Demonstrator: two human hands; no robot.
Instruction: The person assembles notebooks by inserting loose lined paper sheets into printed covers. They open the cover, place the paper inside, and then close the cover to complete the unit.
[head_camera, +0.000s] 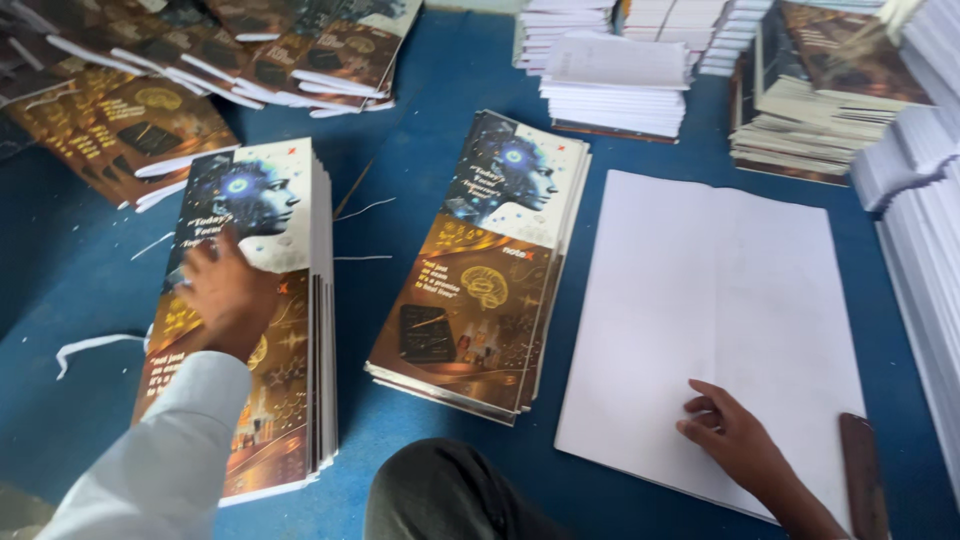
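Observation:
My left hand (225, 290) lies flat, fingers spread, on top of a tall stack of long printed cover sheets (275, 215) at the left; the sheets are dark blue and brown with a head picture. My right hand (735, 430) rests with curled fingers on the near edge of a large white folded paper block (715, 300) at the right. Between them lies a second, lower stack of the same printed covers (480, 270), touched by neither hand. My knee (440, 490) shows at the bottom middle.
Everything sits on a blue surface (450, 80). Fanned printed covers (200, 50) lie at the back left. Stacks of white paper blocks (615, 85) stand at the back and along the right edge (925, 200). A dark wooden stick (865, 475) lies by my right hand. White paper strips (85, 345) are scattered left.

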